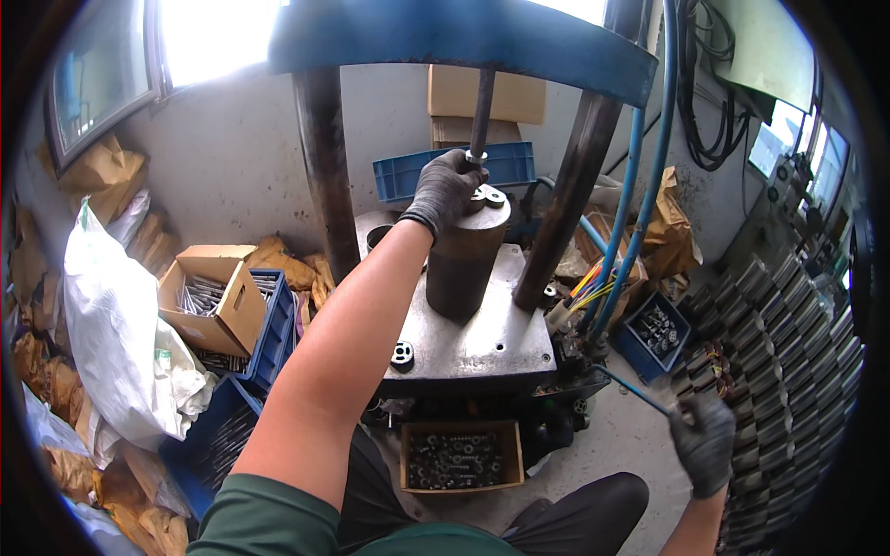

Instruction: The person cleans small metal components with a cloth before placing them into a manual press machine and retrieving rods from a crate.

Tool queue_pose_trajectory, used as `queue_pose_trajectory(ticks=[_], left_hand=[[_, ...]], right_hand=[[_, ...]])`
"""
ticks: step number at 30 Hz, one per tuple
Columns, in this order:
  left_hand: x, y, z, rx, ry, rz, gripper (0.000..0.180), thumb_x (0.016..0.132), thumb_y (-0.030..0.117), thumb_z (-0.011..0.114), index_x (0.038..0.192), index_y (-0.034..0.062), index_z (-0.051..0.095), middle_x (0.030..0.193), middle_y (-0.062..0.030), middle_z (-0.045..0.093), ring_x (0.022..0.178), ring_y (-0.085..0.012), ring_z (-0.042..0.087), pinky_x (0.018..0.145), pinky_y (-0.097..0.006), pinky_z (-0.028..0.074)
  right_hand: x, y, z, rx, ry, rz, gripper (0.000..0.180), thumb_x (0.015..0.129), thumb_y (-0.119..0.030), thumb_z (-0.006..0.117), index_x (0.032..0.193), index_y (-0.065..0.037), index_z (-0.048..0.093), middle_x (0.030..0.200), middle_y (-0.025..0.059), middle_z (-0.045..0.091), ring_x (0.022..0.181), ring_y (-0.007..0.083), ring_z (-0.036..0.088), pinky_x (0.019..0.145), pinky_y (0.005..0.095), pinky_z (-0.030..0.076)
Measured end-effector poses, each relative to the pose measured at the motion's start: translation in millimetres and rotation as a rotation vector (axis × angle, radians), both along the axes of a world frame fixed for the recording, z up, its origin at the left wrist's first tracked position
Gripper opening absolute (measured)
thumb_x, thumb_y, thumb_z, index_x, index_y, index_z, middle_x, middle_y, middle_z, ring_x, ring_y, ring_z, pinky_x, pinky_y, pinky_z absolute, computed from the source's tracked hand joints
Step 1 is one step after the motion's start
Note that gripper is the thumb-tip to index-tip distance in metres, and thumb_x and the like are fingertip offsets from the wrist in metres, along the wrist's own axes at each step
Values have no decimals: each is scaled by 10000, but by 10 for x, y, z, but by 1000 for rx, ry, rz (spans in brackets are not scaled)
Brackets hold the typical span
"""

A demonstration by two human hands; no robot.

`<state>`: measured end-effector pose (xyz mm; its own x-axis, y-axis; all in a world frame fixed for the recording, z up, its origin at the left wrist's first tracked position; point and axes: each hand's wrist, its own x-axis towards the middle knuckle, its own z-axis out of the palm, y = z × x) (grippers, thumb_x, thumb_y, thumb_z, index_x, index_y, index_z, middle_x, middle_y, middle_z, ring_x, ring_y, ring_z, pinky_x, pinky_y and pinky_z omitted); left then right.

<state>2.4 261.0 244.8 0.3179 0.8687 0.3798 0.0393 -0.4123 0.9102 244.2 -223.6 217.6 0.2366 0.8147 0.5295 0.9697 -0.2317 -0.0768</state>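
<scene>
Grey knit-gloved left hand point(445, 190) gripping round metal part point(489, 195) atop dark steel cylinder point(462, 264), right hand point(705, 440) clasping blue lever point(630, 386).

The person wears dark grey knitted work gloves on both hands. The glove on the left hand point(447, 188) is a close, ribbed knit that ends in a snug cuff at the wrist, just behind the fingers point(464, 167). The glove on the right hand point(705, 440) is the same grey knit, a little worn and dusty-looking, also cuffed at the wrist. Behind both cuffs the forearms are bare. Further up the left arm comes the short sleeve of a dark green shirt point(269, 519). The trousers point(584, 510) are dark, near black.
</scene>
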Motion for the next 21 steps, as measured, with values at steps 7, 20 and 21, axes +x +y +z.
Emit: queue_pose_trajectory(ticks=[7,20,21], left_hand=[[-51,-161,58,32,-49,55,344,953,267,803,1149,32,646,977,-62,700,906,-151,665,853,-319,561],[-37,-36,-43,64,-208,-117,287,1085,308,600,1244,76,654,898,-36,633,814,-126,587,776,-315,523],[-41,-14,-37,89,-170,-94,304,1084,318,599,1246,66,647,885,-30,624,801,-118,579,764,-305,518]], right_hand=[[687,1223,556,463,132,151,286,1047,-266,683,1120,10,697,976,129,712,892,222,679,795,357,522],[-78,-383,-216,-449,271,97,214,817,-219,727,979,-87,774,830,144,731,759,353,722,733,437,584],[-105,-510,-406,-490,291,122,190,825,-218,711,936,-75,770,805,160,725,748,367,726,706,442,585]])
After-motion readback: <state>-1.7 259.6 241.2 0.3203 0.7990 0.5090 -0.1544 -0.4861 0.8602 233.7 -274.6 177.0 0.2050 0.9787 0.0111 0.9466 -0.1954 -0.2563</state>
